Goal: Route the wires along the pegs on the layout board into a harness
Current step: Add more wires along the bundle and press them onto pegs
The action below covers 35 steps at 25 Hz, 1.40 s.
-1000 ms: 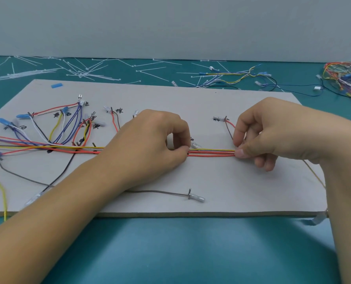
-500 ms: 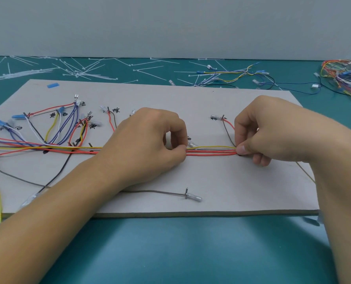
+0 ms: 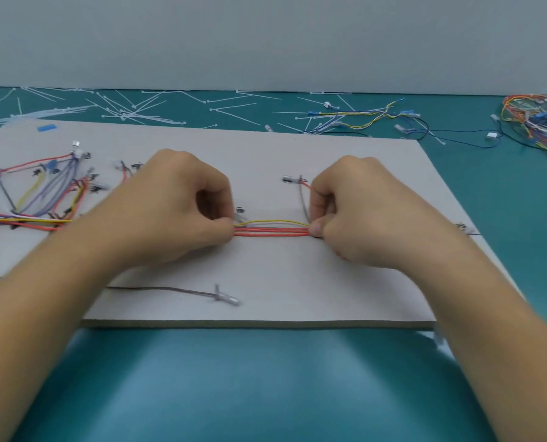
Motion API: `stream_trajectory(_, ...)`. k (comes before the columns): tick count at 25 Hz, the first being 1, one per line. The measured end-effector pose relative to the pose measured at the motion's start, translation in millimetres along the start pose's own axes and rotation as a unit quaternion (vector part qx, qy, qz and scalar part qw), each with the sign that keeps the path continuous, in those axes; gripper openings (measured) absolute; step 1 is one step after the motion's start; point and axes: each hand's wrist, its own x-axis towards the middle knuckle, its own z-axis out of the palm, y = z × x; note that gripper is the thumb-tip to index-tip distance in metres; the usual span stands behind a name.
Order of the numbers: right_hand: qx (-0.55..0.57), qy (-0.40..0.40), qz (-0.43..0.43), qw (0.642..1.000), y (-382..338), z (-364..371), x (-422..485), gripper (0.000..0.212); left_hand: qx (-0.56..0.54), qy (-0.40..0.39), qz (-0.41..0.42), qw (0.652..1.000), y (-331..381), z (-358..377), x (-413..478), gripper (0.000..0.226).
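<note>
A grey layout board (image 3: 266, 154) lies flat on the teal table. Across its middle runs a bundle of red wires with one yellow wire (image 3: 272, 230). My left hand (image 3: 170, 212) pinches the bundle at its left end, and my right hand (image 3: 361, 215) pinches it at its right end. Between them the yellow wire bows up slightly. On the left of the board, coloured wire branches (image 3: 52, 189) fan out to terminals at pegs. A grey wire with a terminal (image 3: 224, 297) lies near the board's front edge. Another terminal (image 3: 291, 179) sits by my right hand.
Loose white cable ties (image 3: 122, 110) are scattered on the table behind the board. A loose blue, yellow and white harness (image 3: 361, 118) lies at the back, and a tangle of coloured wires (image 3: 537, 122) sits at the far right. The board's front edge (image 3: 259, 323) is close to me.
My right hand has slid left along the bundle, so the stretch between my hands is shorter. The yellow wire now bows upward. The view has shifted a little.
</note>
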Motion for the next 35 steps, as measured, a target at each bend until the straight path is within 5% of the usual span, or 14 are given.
stream_trajectory(5,0.111,-0.017,-0.030,0.993,-11,14,6,0.017,0.043,-0.024,-0.091,0.995,-19,-21,-4,0.014)
stream_trajectory(15,0.186,-0.123,-0.010,0.975,12,-12,-2,0.013,-0.036,0.008,0.058,0.998,14,20,1,0.011)
stream_trajectory(27,0.304,-0.272,-0.002,0.913,27,-32,-7,0.005,-0.049,0.018,0.086,0.995,15,29,3,0.009)
stream_trajectory(35,0.259,-0.176,0.057,0.948,57,-45,5,0.018,-0.025,0.015,0.058,0.998,17,30,4,0.011)
